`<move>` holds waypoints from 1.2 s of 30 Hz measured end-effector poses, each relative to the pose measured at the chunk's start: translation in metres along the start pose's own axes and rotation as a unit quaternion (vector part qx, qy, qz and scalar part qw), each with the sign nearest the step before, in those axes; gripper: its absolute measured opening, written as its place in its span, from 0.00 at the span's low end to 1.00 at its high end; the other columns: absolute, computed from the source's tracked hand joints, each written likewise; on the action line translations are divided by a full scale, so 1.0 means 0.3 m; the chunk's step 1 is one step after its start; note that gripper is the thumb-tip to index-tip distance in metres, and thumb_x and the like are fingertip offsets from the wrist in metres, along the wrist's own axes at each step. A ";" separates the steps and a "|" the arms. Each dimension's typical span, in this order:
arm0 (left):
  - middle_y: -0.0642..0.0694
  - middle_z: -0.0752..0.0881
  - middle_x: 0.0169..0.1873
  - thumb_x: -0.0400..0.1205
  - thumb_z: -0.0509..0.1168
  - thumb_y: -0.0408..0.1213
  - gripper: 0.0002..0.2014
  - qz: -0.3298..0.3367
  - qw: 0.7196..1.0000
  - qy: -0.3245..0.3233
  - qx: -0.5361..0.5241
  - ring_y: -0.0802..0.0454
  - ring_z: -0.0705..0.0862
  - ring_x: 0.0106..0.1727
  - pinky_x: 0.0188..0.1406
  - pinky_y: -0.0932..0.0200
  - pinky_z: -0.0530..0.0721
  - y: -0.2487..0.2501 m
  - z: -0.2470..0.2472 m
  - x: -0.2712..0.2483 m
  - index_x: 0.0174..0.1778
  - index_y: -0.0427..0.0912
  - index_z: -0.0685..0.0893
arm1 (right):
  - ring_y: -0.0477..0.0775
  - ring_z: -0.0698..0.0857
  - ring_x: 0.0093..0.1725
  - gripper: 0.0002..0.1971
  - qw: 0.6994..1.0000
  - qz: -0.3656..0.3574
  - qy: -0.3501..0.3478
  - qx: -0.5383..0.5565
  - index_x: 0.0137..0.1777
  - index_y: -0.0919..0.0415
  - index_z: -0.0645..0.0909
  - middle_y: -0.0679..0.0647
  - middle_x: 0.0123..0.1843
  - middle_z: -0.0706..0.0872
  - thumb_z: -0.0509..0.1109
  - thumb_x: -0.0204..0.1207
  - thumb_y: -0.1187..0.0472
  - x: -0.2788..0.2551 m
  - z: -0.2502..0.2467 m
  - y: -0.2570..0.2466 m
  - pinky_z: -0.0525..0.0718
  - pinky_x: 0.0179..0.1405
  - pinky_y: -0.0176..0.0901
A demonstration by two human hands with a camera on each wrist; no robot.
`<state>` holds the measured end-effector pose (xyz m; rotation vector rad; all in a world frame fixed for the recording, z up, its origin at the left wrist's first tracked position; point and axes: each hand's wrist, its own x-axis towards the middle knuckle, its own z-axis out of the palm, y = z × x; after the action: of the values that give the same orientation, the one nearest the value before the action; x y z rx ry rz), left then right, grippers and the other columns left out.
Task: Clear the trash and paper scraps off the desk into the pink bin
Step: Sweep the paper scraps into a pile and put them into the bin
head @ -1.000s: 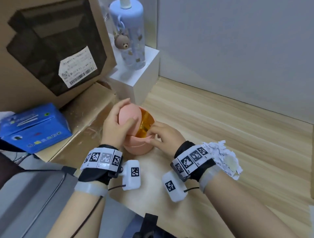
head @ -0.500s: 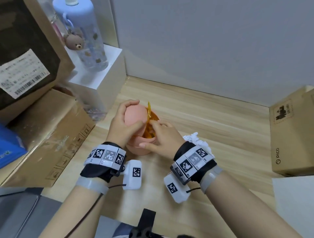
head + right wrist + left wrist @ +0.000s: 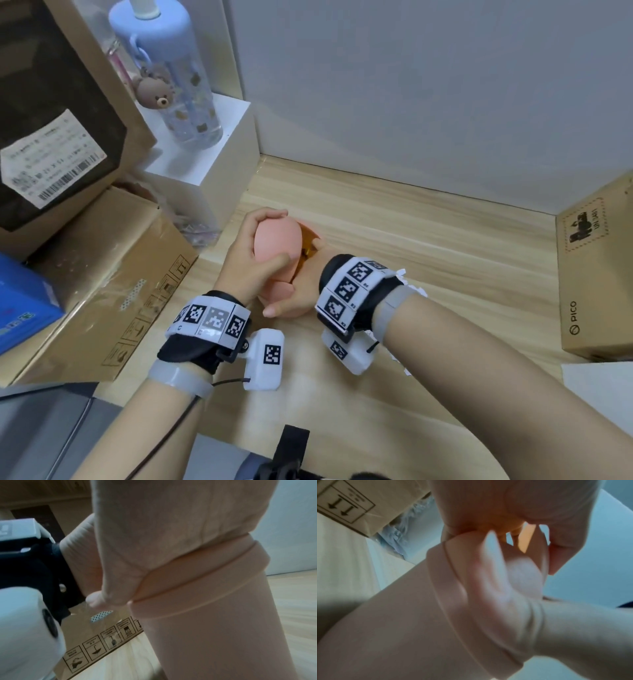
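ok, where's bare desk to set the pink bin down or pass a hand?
Free: the wood between the pink bin and the PICO box, back to the wall; also the strip in front of the wrists. Crowded: left side, with cardboard boxes and the white block under the blue bottle. Paper scraps lie under the right wrist.

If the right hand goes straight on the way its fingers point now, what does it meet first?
The right hand points forward into the opening of the pink bin, so it would probably meet the orange wrapper inside first, just ahead of its fingertips. Depth there is unclear.
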<state>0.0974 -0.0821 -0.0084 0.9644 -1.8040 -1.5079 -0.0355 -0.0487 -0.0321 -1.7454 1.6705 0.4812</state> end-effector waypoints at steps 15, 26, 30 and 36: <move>0.54 0.80 0.65 0.60 0.66 0.45 0.26 0.005 1.000 0.005 0.024 0.53 0.76 0.68 0.66 0.54 0.74 0.013 0.017 0.004 0.54 0.67 0.72 | 0.58 0.81 0.44 0.16 0.882 -0.174 0.413 0.143 0.37 0.59 0.82 0.56 0.42 0.84 0.67 0.69 0.45 -0.230 0.030 0.125 0.80 0.46 0.56; 0.47 0.80 0.65 0.61 0.66 0.43 0.25 0.026 0.999 0.017 0.034 0.50 0.76 0.69 0.70 0.51 0.72 0.003 0.025 0.010 0.54 0.64 0.73 | 0.51 0.65 0.76 0.27 0.972 -0.093 0.217 0.002 0.52 0.53 0.82 0.48 0.58 0.85 0.57 0.71 0.32 -0.185 0.056 0.034 0.33 0.75 0.68; 0.49 0.81 0.63 0.61 0.66 0.44 0.24 0.021 0.999 0.023 0.043 0.51 0.77 0.68 0.69 0.55 0.71 0.008 0.031 0.011 0.53 0.65 0.73 | 0.49 0.65 0.75 0.26 0.983 -0.078 0.164 0.010 0.47 0.50 0.84 0.46 0.54 0.86 0.55 0.72 0.32 -0.178 0.013 0.021 0.29 0.73 0.70; 0.53 0.79 0.64 0.61 0.67 0.45 0.24 -0.006 0.999 0.036 0.040 0.51 0.76 0.67 0.64 0.54 0.74 0.028 0.046 0.011 0.53 0.67 0.73 | 0.51 0.75 0.69 0.17 0.880 -0.084 0.388 0.259 0.57 0.49 0.82 0.48 0.64 0.81 0.74 0.67 0.51 -0.276 0.095 0.218 0.64 0.69 0.52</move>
<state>0.0830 -0.0763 -0.0026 1.0557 -1.8225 -1.3994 -0.1037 0.0339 -0.0103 -1.7229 1.8766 -0.7989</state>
